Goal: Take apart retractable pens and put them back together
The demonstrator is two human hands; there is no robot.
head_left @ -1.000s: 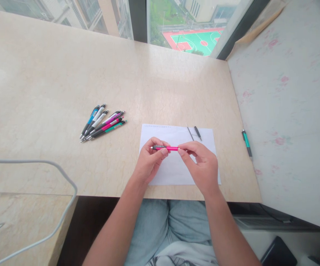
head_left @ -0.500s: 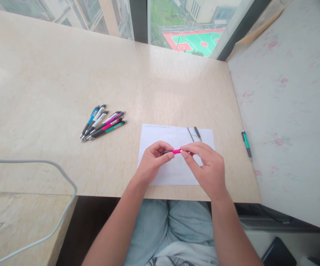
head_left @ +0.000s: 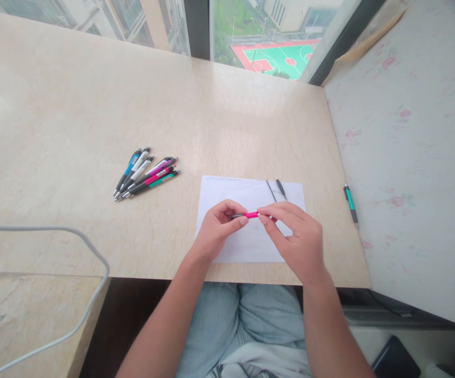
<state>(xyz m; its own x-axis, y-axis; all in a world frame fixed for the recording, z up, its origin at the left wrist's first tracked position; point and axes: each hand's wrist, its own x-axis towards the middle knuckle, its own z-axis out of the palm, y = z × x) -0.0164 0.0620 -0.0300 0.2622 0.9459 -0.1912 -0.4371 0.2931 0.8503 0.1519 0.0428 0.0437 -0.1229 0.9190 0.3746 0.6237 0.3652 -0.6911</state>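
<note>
Both hands hold a pink and black pen level above a white sheet of paper. My left hand pinches the dark left end between thumb and fingers. My right hand pinches the pink right end. Most of the pen is hidden by the fingers. On the paper's far edge lie a thin black refill and a small black pen part.
Several pens lie bunched on the marble table to the left. A green pen rests at the table's right edge against the wall. A grey cable loops at lower left. A window runs along the far side.
The hands have drawn closer together along the pen, so less of it shows than a second ago. Since half a second ago almost nothing has moved.
</note>
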